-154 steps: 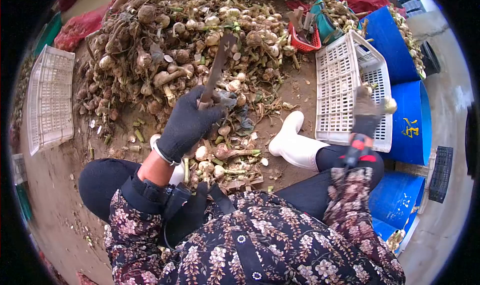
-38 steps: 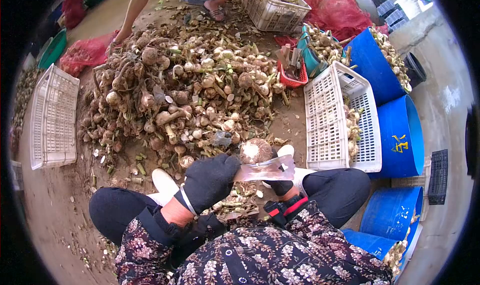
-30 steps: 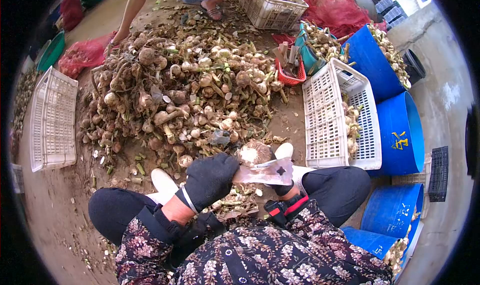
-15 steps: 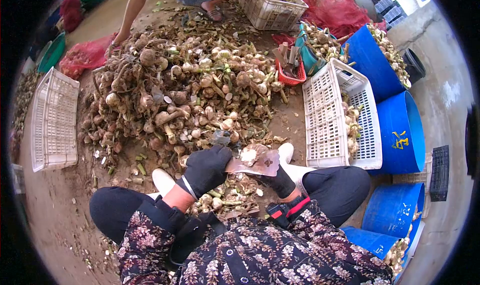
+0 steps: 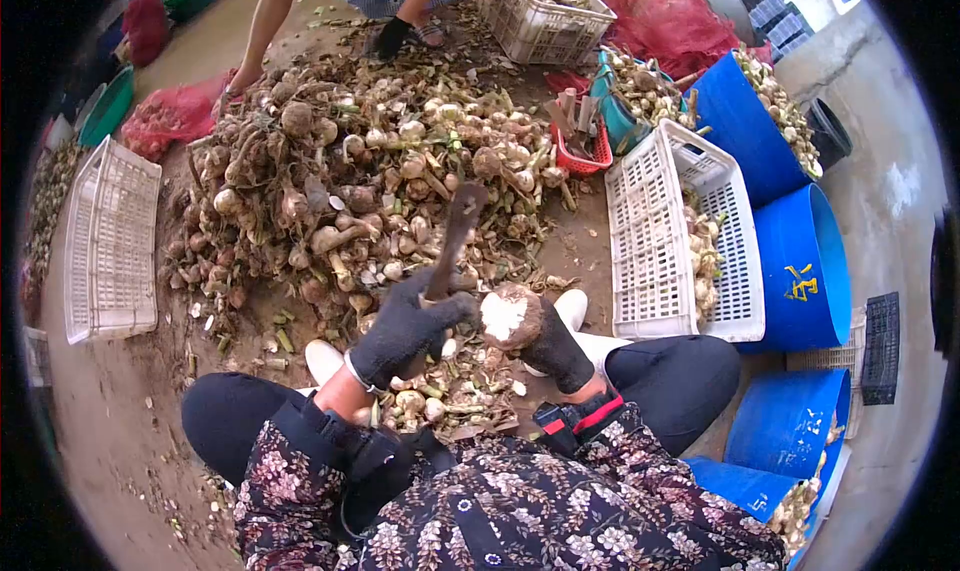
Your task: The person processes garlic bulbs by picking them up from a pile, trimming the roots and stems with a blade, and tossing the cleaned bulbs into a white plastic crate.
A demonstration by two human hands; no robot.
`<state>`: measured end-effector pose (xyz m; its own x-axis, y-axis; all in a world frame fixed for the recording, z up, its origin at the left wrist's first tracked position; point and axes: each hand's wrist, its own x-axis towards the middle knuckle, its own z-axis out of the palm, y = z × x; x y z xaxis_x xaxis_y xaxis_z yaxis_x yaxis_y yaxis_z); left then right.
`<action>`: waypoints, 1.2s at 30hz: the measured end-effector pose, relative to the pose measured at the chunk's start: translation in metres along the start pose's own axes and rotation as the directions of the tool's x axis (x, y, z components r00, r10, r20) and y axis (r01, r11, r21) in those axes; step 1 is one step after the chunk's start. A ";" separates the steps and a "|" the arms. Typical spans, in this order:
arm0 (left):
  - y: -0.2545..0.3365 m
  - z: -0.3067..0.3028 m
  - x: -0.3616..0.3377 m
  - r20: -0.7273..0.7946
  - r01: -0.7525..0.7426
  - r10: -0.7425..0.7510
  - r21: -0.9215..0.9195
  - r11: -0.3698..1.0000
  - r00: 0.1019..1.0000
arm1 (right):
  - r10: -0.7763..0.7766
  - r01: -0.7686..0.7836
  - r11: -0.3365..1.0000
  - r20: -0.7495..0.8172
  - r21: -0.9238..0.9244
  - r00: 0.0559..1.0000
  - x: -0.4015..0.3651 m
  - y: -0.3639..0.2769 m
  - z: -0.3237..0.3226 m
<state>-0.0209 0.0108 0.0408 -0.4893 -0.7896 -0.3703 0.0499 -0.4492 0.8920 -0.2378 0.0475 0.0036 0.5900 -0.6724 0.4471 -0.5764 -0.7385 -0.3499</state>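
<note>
My left hand point(image 5: 410, 333), in a dark glove, is closed on the handle of a wide-bladed knife point(image 5: 460, 233), its blade tilted up over the heap. Right beside it, my right hand point(image 5: 556, 351), also gloved, holds a large garlic bulb point(image 5: 510, 317) with a white cut face. The blade stands apart from the bulb. In front lies a big heap of garlic point(image 5: 370, 191) with stems and roots. Smaller bulbs and cut stems point(image 5: 440, 396) lie between my legs.
White crates stand at the left point(image 5: 112, 241) and right point(image 5: 685, 236). Blue tubs point(image 5: 800, 266) line the right side. A red basket point(image 5: 585, 148) holds tools. Across the heap, another person's gloved hand point(image 5: 390, 39) hangs near a crate point(image 5: 548, 26).
My left hand has lifted the knife off the bulb, turning the blade upward. The bulb's white face now shows more. The other person's gloved hand has come into view.
</note>
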 end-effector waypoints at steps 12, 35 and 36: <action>-0.021 0.012 -0.008 0.078 -0.033 0.037 -0.053 0.998 0.996 | 0.565 -0.581 0.808 0.149 0.100 0.812 0.014 -0.007 0.003; -0.043 -0.005 0.004 0.117 -0.238 0.313 0.892 0.384 0.943 | 0.592 -0.631 0.206 0.418 0.748 0.689 -0.031 0.002 0.033; -0.041 -0.003 0.004 0.105 -0.233 0.315 0.886 0.400 0.943 | 0.613 -0.632 0.177 0.418 0.755 0.670 -0.031 0.001 0.034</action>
<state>-0.0222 0.0255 0.0019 -0.5376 -0.8422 -0.0413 -0.6381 0.3743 0.6729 -0.2376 0.0657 -0.0392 0.2786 -0.9249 -0.2588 -0.0481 0.2557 -0.9656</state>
